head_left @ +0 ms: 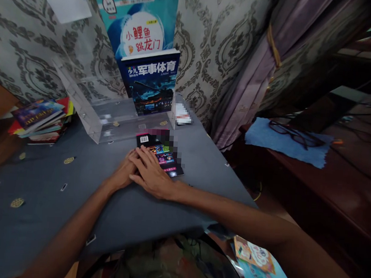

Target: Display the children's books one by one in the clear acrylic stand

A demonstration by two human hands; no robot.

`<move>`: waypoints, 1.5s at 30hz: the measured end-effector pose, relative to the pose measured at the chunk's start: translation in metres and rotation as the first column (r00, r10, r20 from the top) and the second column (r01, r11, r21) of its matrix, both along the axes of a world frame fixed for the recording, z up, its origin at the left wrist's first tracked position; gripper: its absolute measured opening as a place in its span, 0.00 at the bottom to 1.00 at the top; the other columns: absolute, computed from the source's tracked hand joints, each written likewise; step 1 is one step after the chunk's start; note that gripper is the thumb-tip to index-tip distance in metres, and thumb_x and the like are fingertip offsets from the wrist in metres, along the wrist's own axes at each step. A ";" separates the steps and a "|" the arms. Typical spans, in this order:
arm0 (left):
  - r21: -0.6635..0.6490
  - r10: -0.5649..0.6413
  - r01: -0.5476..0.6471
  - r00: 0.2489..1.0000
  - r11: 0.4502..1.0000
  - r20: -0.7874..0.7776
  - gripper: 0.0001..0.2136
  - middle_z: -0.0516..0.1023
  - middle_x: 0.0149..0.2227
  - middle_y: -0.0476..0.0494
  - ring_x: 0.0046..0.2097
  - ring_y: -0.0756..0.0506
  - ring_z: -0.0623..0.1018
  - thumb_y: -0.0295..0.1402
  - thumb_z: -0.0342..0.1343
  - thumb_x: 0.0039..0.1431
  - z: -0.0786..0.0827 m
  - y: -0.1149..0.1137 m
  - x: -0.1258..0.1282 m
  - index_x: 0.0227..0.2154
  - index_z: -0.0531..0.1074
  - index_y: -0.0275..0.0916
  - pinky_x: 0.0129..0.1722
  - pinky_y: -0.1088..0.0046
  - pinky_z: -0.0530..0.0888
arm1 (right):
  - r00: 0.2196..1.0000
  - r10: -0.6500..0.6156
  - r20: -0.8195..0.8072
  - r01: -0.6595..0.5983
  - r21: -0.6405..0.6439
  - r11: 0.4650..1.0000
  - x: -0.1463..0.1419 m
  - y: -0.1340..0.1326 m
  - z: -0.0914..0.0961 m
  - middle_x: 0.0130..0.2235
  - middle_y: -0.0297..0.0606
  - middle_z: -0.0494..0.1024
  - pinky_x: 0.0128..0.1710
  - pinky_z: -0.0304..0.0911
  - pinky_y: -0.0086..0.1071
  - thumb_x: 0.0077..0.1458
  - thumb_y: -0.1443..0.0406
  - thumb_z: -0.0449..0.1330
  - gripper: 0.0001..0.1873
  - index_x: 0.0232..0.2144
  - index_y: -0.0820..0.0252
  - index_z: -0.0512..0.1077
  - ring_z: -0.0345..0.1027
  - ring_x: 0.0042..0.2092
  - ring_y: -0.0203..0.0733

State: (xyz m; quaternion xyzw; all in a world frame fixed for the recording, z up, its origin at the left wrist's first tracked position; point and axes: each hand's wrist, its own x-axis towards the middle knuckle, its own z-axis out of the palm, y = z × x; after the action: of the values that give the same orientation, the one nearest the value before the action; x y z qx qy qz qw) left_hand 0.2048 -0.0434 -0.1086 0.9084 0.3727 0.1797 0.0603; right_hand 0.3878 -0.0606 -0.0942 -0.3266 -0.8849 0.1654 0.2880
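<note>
A dark book (pixel 171 170) with a barcode and small colourful pictures lies flat on the grey tablecloth; part of it is blurred out by pixels. My right hand (pixel 155 174) rests palm down at the book's near left side, fingers stretched out over my left hand. Beneath it, my left hand (pixel 126 170) shows only its back and wrist, its fingers mostly covered. Behind the book stands a clear acrylic stand (pixel 120 131). It holds an upright dark blue book (pixel 152 89) in front of a taller teal book (pixel 139 12).
Several books are piled in a stack (pixel 45 119) at the left of the table (pixel 45 198). A small white item (pixel 183 115) lies behind the stand, partly pixelated. On the right, glasses (pixel 294 134) sit on a blue cloth (pixel 266 139). More books (pixel 259 265) lie below the table edge.
</note>
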 end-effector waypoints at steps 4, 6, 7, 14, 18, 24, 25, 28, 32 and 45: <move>-0.049 0.051 -0.048 0.997 0.998 0.060 0.20 0.66 0.64 0.34 0.65 0.37 0.65 0.38 0.43 0.71 0.005 0.003 0.008 0.62 0.62 0.42 0.63 0.45 0.63 | 0.998 -0.038 -0.047 0.035 -0.073 0.997 0.020 0.004 -0.004 0.70 0.52 0.53 0.70 0.44 0.57 0.68 0.52 0.49 0.31 0.67 0.60 0.56 0.36 0.73 0.52; -0.066 0.067 -0.065 0.997 0.996 0.037 0.19 0.66 0.65 0.36 0.67 0.39 0.64 0.37 0.42 0.71 0.008 0.002 0.011 0.62 0.64 0.43 0.64 0.45 0.61 | 0.996 -0.063 -0.055 0.057 -0.104 0.993 0.031 0.005 -0.005 0.70 0.52 0.53 0.70 0.45 0.58 0.69 0.52 0.47 0.31 0.68 0.60 0.55 0.36 0.73 0.53; -0.068 0.072 -0.070 0.997 0.995 0.027 0.19 0.66 0.65 0.36 0.67 0.39 0.64 0.37 0.42 0.72 0.010 0.001 0.012 0.61 0.65 0.43 0.64 0.46 0.61 | 0.996 -0.075 -0.056 0.068 -0.114 0.991 0.036 0.006 -0.006 0.70 0.52 0.53 0.69 0.45 0.59 0.69 0.52 0.46 0.31 0.68 0.59 0.54 0.36 0.73 0.53; -0.053 0.098 -0.097 0.995 0.994 0.003 0.19 0.65 0.66 0.37 0.66 0.40 0.65 0.35 0.42 0.72 0.013 -0.002 0.016 0.62 0.65 0.42 0.64 0.47 0.62 | 0.992 -0.120 -0.040 0.115 -0.107 0.988 0.064 0.016 -0.014 0.69 0.53 0.56 0.69 0.48 0.59 0.69 0.51 0.45 0.30 0.67 0.59 0.57 0.41 0.72 0.54; -0.098 0.052 -0.051 0.999 0.994 0.009 0.19 0.65 0.66 0.38 0.67 0.42 0.64 0.34 0.44 0.71 0.017 0.004 0.008 0.62 0.64 0.44 0.64 0.47 0.63 | 0.988 -0.151 -0.002 0.150 -0.110 0.983 0.072 0.025 -0.018 0.67 0.54 0.60 0.68 0.48 0.61 0.69 0.52 0.47 0.29 0.64 0.61 0.61 0.46 0.71 0.56; -0.117 -0.040 0.027 0.993 0.993 -0.110 0.21 0.66 0.66 0.42 0.65 0.42 0.68 0.31 0.46 0.69 0.037 0.011 -0.020 0.62 0.65 0.49 0.61 0.53 0.69 | 0.990 -0.142 0.025 0.144 -0.134 0.981 0.079 0.033 -0.016 0.67 0.54 0.62 0.68 0.50 0.58 0.69 0.54 0.49 0.26 0.61 0.63 0.65 0.48 0.71 0.55; -0.086 -0.041 0.028 0.987 0.996 -0.153 0.21 0.67 0.65 0.43 0.63 0.42 0.70 0.31 0.47 0.69 0.041 0.011 -0.022 0.62 0.64 0.51 0.60 0.54 0.71 | 0.990 -0.137 0.026 0.140 -0.136 0.981 0.080 0.034 -0.015 0.66 0.53 0.62 0.68 0.50 0.58 0.69 0.54 0.48 0.26 0.61 0.62 0.65 0.48 0.71 0.55; 0.039 -0.033 0.046 0.958 0.998 -0.285 0.22 0.71 0.62 0.42 0.60 0.40 0.73 0.31 0.48 0.68 0.053 0.009 -0.022 0.63 0.63 0.51 0.55 0.56 0.74 | 0.992 -0.124 0.020 0.125 -0.144 0.982 0.083 0.035 -0.012 0.66 0.50 0.64 0.67 0.52 0.58 0.69 0.54 0.48 0.25 0.61 0.60 0.65 0.50 0.70 0.53; 0.118 -0.146 0.212 0.898 0.970 -0.415 0.22 0.73 0.60 0.39 0.62 0.41 0.71 0.25 0.48 0.67 0.067 0.011 -0.010 0.61 0.64 0.46 0.58 0.59 0.70 | 0.993 -0.122 0.009 0.122 -0.142 0.982 0.085 0.038 -0.012 0.65 0.48 0.67 0.67 0.54 0.58 0.69 0.55 0.48 0.23 0.60 0.57 0.66 0.53 0.69 0.53; 0.188 -0.184 0.302 0.863 0.934 -0.471 0.27 0.67 0.65 0.36 0.68 0.38 0.62 0.25 0.46 0.67 0.042 0.017 -0.022 0.68 0.54 0.44 0.66 0.54 0.63 | 0.989 -0.148 -0.001 0.146 -0.153 0.977 0.087 0.040 -0.005 0.62 0.47 0.71 0.65 0.59 0.54 0.68 0.54 0.49 0.23 0.58 0.56 0.68 0.60 0.66 0.53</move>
State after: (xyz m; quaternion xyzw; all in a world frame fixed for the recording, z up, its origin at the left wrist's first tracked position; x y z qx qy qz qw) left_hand 0.1830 -0.0265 -0.0671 0.9651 0.2316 0.0042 -0.1220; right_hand 0.4751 -0.0207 -0.0987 -0.4113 -0.8411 0.2130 0.2791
